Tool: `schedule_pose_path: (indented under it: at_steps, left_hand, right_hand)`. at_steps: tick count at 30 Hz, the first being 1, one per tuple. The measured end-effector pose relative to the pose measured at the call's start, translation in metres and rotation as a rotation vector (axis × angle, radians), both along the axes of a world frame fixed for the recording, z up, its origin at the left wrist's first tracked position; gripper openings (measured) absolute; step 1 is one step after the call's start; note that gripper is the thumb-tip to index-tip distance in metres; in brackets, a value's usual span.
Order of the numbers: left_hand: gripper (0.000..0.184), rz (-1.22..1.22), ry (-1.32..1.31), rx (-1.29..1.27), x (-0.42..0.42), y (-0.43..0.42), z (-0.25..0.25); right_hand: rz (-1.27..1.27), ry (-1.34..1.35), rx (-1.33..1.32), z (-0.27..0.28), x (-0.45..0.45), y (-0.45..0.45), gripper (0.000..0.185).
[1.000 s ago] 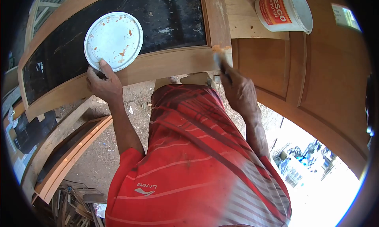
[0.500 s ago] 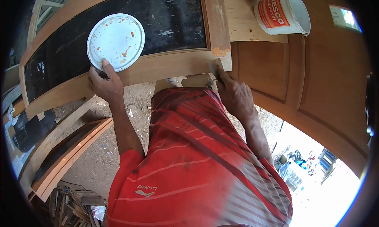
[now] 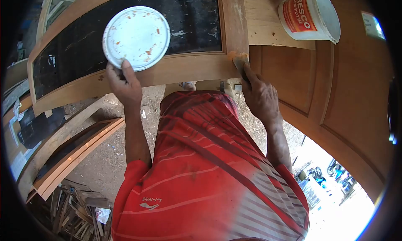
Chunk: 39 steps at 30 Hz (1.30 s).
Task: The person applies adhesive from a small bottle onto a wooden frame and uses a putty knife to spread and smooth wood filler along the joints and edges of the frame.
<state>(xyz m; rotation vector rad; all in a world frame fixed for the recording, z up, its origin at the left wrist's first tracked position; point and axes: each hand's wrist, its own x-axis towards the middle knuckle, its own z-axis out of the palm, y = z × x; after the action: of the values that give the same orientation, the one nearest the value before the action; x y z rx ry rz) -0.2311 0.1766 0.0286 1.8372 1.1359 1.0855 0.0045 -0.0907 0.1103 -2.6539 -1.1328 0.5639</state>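
My left hand [image 3: 125, 85] grips the near rim of a round white bucket lid [image 3: 136, 37], thumb on top. Orange-brown smears of filler dot the lid, which is held over a wooden frame [image 3: 188, 66] with a dark glossy panel [image 3: 125, 27]. In my right hand [image 3: 262, 96] is a putty knife [image 3: 241, 65], my fingers closed round its handle. Its blade lies against the frame's near right corner, where an orange filler patch [image 3: 233, 55] shows, partly covered by the blade.
A white bucket [image 3: 328, 14] with an orange label stands on a pale board [image 3: 268, 29] at the upper right. A brown panelled wooden door [image 3: 356, 86] is on the right. Another frame [image 3: 79, 153] leans at lower left, near scrap wood [image 3: 75, 213] on the ground.
The putty knife has moved up onto the orange patch at the corner, with its blade now turned across it. The lid has shifted slightly up and right. The whole view has shifted a little.
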Motion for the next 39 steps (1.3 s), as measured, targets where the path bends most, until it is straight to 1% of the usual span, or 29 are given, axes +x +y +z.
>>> schedule_pose_path:
  at_steps: [3,4,7,9,10,13,16,19,21,23,26,27,29,30,33,34,35,37,38,39]
  left_hand:
    - [0.040,-0.066,-0.009,-0.031,0.019,-0.001,0.004]
    - [0.040,-0.094,0.000,-0.047,0.026,-0.003,0.004]
    - [0.042,-0.169,-0.004,-0.080,0.046,-0.012,0.006]
    - [0.042,-0.225,0.018,-0.084,0.050,-0.011,0.001]
    - [0.040,-0.240,0.052,-0.051,0.051,-0.010,0.002]
    - [0.043,-0.209,0.077,-0.049,0.050,-0.009,0.000]
    - [0.044,-0.212,0.027,-0.016,0.051,-0.010,0.000]
    - [0.045,-0.197,0.043,-0.050,0.052,-0.011,0.006]
    - [0.045,-0.208,0.033,-0.051,0.048,-0.011,0.001]
    - [0.045,-0.236,0.019,-0.069,0.047,-0.011,0.002]
    - [0.044,-0.224,0.019,-0.080,0.049,-0.009,0.000]
    - [0.044,-0.219,0.008,-0.095,0.050,-0.011,0.001]
    - [0.042,-0.217,0.067,-0.146,0.049,-0.011,0.006]
    - [0.041,-0.215,0.084,-0.154,0.048,-0.011,0.008]
    - [0.039,-0.195,0.094,-0.131,0.047,-0.011,0.008]
    - [0.038,-0.205,0.087,-0.120,0.049,-0.011,0.008]
    - [0.038,-0.212,0.111,-0.089,0.054,-0.009,0.008]
    - [0.037,-0.190,0.181,-0.042,0.048,-0.010,0.010]
    - [0.038,-0.199,0.140,-0.047,0.048,-0.010,0.008]
    - [0.038,-0.202,0.142,-0.051,0.046,-0.011,0.008]
  right_hand:
    - [0.000,0.035,0.268,0.006,0.004,-0.005,0.041]
    - [-0.041,0.013,0.230,-0.004,0.006,-0.009,0.041]
    - [-0.052,0.099,0.072,0.012,0.004,-0.009,0.041]
    - [-0.036,0.073,0.162,0.012,0.000,-0.007,0.041]
    - [-0.029,0.055,0.205,0.011,0.000,-0.007,0.040]
    - [0.009,0.041,0.194,0.011,-0.005,-0.013,0.039]
    - [-0.325,0.353,0.401,0.015,-0.019,-0.010,0.032]
    - [-0.461,0.405,0.460,-0.012,-0.025,-0.019,0.029]
    - [-0.506,0.530,0.554,-0.030,-0.030,-0.026,0.029]
    - [-0.578,0.657,0.677,-0.043,-0.039,-0.027,0.034]
    - [-0.701,0.831,0.725,-0.050,-0.049,-0.024,0.036]
    - [-0.733,0.814,0.753,-0.056,-0.053,-0.024,0.038]
    - [-0.786,0.787,0.796,-0.082,-0.063,-0.030,0.044]
    - [-0.749,0.715,0.831,-0.098,-0.071,-0.041,0.043]
    - [-0.970,0.763,0.710,-0.118,-0.088,-0.068,0.043]
    - [-0.922,0.627,0.538,-0.123,-0.092,-0.078,0.042]
    - [-0.900,0.566,0.594,-0.127,-0.093,-0.085,0.040]
    - [-0.832,0.468,0.672,-0.111,-0.097,-0.086,0.038]
    - [-0.780,0.382,0.704,-0.105,-0.096,-0.085,0.034]
    - [-0.784,0.352,0.750,-0.098,-0.095,-0.077,0.030]
